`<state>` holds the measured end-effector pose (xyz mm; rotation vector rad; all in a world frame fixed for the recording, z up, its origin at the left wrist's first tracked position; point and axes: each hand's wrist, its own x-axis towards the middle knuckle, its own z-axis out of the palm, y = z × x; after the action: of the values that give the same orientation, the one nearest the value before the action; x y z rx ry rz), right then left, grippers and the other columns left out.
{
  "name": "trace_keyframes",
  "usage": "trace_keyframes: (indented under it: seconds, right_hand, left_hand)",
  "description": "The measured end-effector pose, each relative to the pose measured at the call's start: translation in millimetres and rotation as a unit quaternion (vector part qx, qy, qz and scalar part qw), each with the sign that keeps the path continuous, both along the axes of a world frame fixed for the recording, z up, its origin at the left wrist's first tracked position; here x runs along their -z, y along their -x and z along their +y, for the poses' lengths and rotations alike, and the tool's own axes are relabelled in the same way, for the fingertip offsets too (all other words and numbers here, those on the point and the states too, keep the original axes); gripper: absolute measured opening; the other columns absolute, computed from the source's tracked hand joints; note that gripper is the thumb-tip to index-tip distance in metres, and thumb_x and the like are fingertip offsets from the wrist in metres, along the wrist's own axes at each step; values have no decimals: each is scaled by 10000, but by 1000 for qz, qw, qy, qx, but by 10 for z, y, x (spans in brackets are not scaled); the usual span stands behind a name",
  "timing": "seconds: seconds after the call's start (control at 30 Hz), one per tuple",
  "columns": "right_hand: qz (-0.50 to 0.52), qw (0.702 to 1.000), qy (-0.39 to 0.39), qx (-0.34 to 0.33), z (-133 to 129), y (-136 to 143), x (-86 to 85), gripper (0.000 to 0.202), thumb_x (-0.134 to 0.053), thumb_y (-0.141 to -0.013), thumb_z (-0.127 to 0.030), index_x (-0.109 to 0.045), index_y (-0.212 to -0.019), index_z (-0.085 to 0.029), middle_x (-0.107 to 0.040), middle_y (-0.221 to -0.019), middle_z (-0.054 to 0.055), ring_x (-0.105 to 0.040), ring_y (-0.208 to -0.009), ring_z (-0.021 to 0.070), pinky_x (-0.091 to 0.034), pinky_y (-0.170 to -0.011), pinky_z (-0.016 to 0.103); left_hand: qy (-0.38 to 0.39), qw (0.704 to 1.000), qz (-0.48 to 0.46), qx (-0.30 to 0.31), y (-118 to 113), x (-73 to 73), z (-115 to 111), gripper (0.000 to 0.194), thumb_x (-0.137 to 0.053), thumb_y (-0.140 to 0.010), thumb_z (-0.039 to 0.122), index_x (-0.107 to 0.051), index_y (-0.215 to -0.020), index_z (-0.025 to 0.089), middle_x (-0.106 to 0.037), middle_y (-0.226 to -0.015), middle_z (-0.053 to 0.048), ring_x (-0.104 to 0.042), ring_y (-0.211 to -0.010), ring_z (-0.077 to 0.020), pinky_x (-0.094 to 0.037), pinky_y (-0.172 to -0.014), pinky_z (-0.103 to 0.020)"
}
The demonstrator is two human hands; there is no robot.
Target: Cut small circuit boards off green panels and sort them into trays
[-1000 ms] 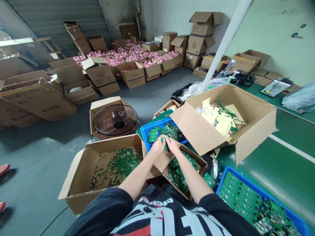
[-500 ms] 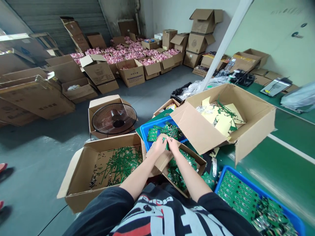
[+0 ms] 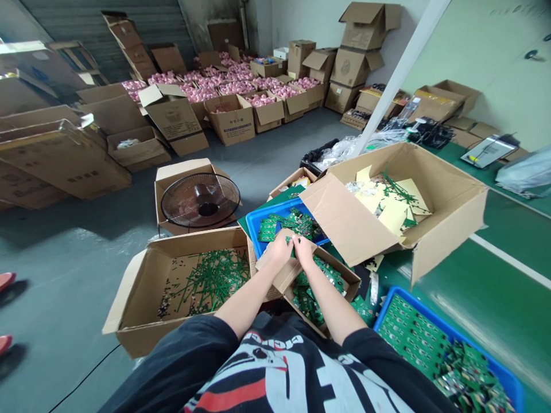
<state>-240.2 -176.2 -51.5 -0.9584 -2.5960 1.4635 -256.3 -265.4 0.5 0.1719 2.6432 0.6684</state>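
Observation:
My left hand (image 3: 280, 250) and my right hand (image 3: 303, 250) meet close together, fingers closed on a small green circuit board (image 3: 293, 252) that is mostly hidden between them. Just beyond the hands lies a blue tray (image 3: 253, 229) with green circuit boards (image 3: 269, 228) in it. Below my hands and forearms stands a small cardboard box (image 3: 350, 282) holding many more boards (image 3: 329, 272). To the left, an open cardboard box (image 3: 146, 287) contains a heap of thin green board strips (image 3: 219, 275) and small dark bits.
A large open carton (image 3: 340, 223) with yellow paper and green strips stands at the right. Another blue tray (image 3: 387, 304) of boards sits at lower right. A fan (image 3: 200, 201) faces up at the left. Cartons of pink items (image 3: 232, 123) line the back, near a slanted white post (image 3: 400, 74).
The view has shifted slightly, so the surroundings appear a little displaced. My hands stay together over the same spot, still gripping the board, with only a small change in finger position.

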Motion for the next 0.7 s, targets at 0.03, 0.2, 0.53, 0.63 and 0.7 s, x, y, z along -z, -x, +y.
trace_keyframes:
  seconds: [0.03, 0.2, 0.53, 0.63, 0.7]
  right_hand:
    - [-3, 1000, -1, 1, -2, -5, 1, 258, -429, -819, -371, -508, -650, -193, -654, -791, 113, -604, -826, 241, -423, -716, 298]
    - [-4, 1000, 9, 16, -1, -28, 18, 183, -461, -801, -352, -523, -743, -191, -651, -864, 120, -590, -912, 252, -417, -762, 314]
    - [83, 977, 140, 138, 371, 125, 39, 391, -378, -811, -456, -553, -933, -129, -661, -860, 103, -642, -764, 206, -509, -666, 313]
    - [103, 962, 188, 167, 439, 149, 49, 406, -348, -833, -420, -503, -1061, -121, -660, -844, 89, -652, -670, 179, -533, -589, 305]
    - [112, 955, 209, 176, 445, 144, 70, 393, -383, -827, -404, -493, -1070, -116, -657, -849, 99, -658, -680, 178, -543, -583, 295]
  left_hand:
    - [2, 1000, -1, -2, -9, 3, 7, 319, -371, -855, 369, -582, -961, 154, -655, -921, -142, -613, -892, -271, -442, -756, -357]
    - [-15, 1000, 0, -10, -46, 23, 26, 296, -380, -857, 340, -562, -998, 154, -644, -947, -140, -605, -911, -256, -431, -785, -345]
    - [-134, 989, -16, 54, 356, 156, 287, 524, -438, -824, 463, -419, -1249, 157, -670, -790, -40, -632, -753, -177, -453, -718, -271]
    - [-161, 983, -17, 82, 451, 141, 368, 660, -513, -782, 458, -313, -1333, 153, -676, -821, -22, -629, -789, -161, -446, -718, -232]
    - [-163, 983, -11, 86, 496, 136, 325, 636, -515, -787, 435, -317, -1333, 176, -671, -904, -22, -616, -856, -153, -436, -749, -217]
